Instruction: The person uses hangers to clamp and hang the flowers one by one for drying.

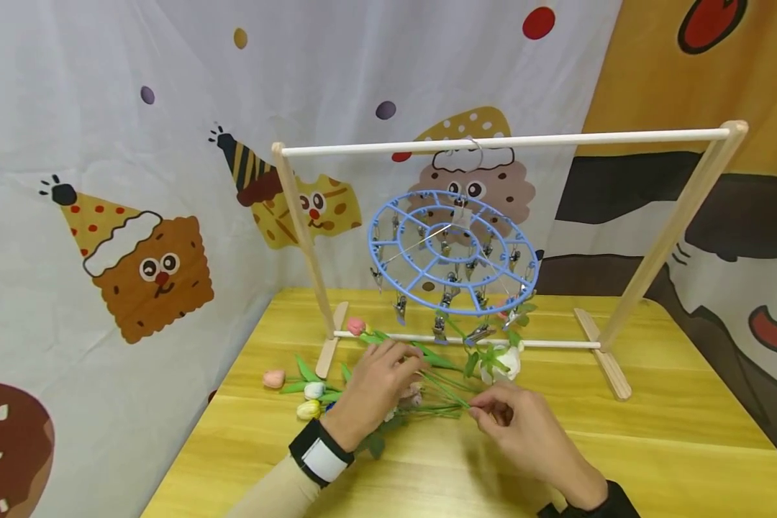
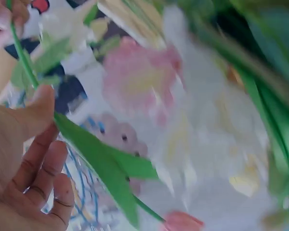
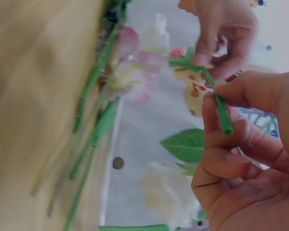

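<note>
A pink tulip on a green stem stretches between both hands above the table. My left hand pinches its stem close to the leaves, thumb on one side; the other fingers are loosely bent. With thumb and forefinger my right hand grips the stem's lower end, whose cut tip sticks out past the fingers. Beneath and beside the left hand lie several artificial flowers, among them a yellow tulip, a white-blue tulip and a peach tulip. The left hand partly hides this pile.
Behind the hands stands a wooden rack. From its top bar hangs a round blue hanger with several metal clips. A white rose is near the rack's lower bar. A printed cloth covers the wall behind the table.
</note>
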Demonstrator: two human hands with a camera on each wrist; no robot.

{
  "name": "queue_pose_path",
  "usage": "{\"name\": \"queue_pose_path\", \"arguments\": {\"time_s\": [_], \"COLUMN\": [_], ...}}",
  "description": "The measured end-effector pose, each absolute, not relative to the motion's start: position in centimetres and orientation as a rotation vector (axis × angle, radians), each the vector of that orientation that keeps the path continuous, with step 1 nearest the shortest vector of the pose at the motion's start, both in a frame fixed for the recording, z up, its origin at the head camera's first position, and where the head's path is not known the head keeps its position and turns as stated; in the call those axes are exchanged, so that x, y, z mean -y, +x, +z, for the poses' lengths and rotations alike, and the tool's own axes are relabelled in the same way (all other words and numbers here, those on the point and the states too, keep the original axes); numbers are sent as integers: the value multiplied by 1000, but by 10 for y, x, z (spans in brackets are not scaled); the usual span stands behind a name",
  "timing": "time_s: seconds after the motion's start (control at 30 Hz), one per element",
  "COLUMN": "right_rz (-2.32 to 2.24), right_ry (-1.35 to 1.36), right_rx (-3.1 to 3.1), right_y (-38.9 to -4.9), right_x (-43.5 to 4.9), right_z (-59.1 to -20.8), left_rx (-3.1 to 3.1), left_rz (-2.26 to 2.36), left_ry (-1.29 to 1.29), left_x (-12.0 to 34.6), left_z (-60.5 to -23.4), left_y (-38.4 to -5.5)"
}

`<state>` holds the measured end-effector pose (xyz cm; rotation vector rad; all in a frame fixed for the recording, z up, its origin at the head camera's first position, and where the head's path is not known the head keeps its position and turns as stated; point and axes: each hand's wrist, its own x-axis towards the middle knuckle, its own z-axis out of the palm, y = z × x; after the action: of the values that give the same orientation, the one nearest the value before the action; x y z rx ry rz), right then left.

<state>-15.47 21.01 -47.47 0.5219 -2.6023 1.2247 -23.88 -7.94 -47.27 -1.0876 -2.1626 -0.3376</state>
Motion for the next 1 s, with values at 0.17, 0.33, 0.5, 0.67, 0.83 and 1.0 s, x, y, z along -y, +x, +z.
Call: {"name": "queue_pose_path", "arguments": {"time_s": [0.17, 0.33, 0.5, 0.67, 0.83, 1.0], "right_rz": [1168, 1120, 1085, 1131, 1269, 1065], "right_ry": [582, 639, 660, 613, 631, 659], "right_rx": [2544, 2473, 2403, 2334, 2145, 1930], "right_y": [-152, -152, -155, -158, -162, -174], "right_x": [-212, -212, -206, -200, -194, -188], "right_z": [-459, -443, -433, -428, -423, -413], "left_rx": [2122, 2086, 2068, 2046, 2010, 1975], "left_rz": [-415, -370, -397, -493, -599, -743], "left_ry": [-1041, -1059, -1088, -1062, -991, -923], "left_x": [98, 106, 108, 112, 115, 115], "left_z": [-465, -461, -462, -465, -467, -466], "left_y": [-247, -253, -255, -256, -255, -254]}}
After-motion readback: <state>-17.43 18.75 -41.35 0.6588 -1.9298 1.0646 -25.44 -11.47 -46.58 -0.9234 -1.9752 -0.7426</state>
